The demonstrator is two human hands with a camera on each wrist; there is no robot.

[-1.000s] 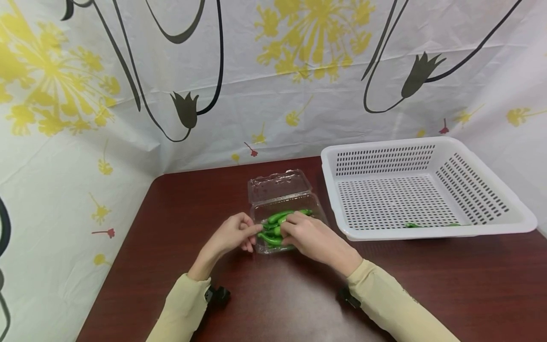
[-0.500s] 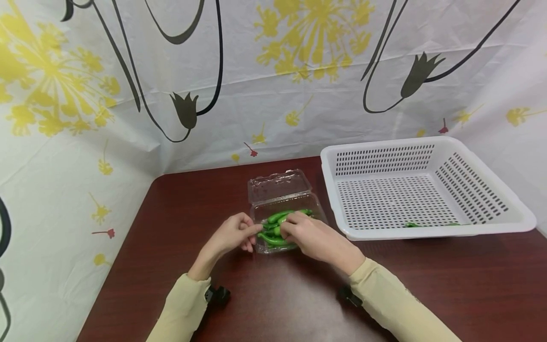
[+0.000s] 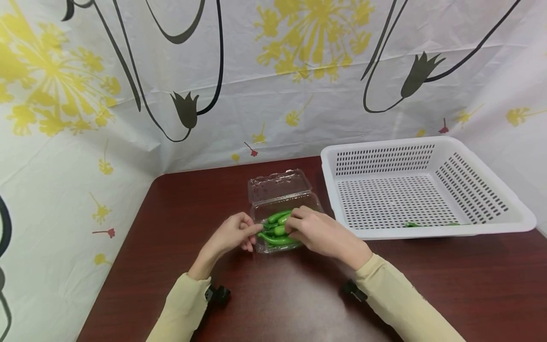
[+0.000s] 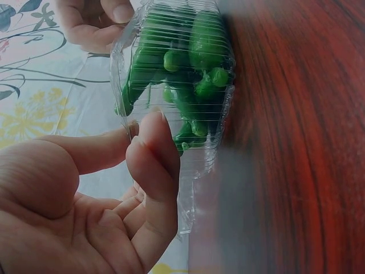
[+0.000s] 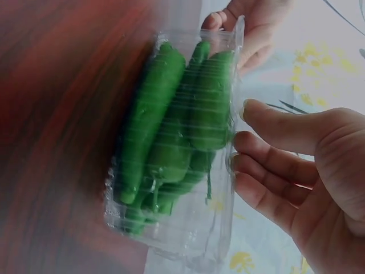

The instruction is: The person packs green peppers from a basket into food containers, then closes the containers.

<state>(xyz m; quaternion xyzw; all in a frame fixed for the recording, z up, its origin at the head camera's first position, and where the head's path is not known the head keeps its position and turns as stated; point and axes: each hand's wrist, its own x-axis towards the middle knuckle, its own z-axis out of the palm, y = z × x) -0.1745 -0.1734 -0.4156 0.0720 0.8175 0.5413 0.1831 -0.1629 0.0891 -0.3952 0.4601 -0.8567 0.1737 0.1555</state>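
A clear plastic clamshell box (image 3: 267, 208) stands on the table with its lid (image 3: 279, 186) folded back. Several green chili peppers (image 3: 278, 241) lie inside it, also visible through the wall in both wrist views. My left hand (image 3: 234, 233) pinches the box's left rim, thumb at the edge and index finger (image 4: 153, 157) against the outer wall. At the opposite end, my right hand (image 3: 314, 233) hovers over the peppers. The right wrist view shows its thumb apart from the fingers (image 5: 274, 157), fingertips at the box's rim, and no pepper between them.
To the right stands a large white perforated basket (image 3: 335, 204), with a few green bits (image 3: 412, 224) near its front wall. A dark red wooden table (image 3: 273, 299) lies beneath everything. Behind it hangs a white patterned curtain (image 3: 256, 104).
My right hand has drawn slightly to the right over the box, exposing more of the peppers below its fingers. The left hand and the box have stayed in place.
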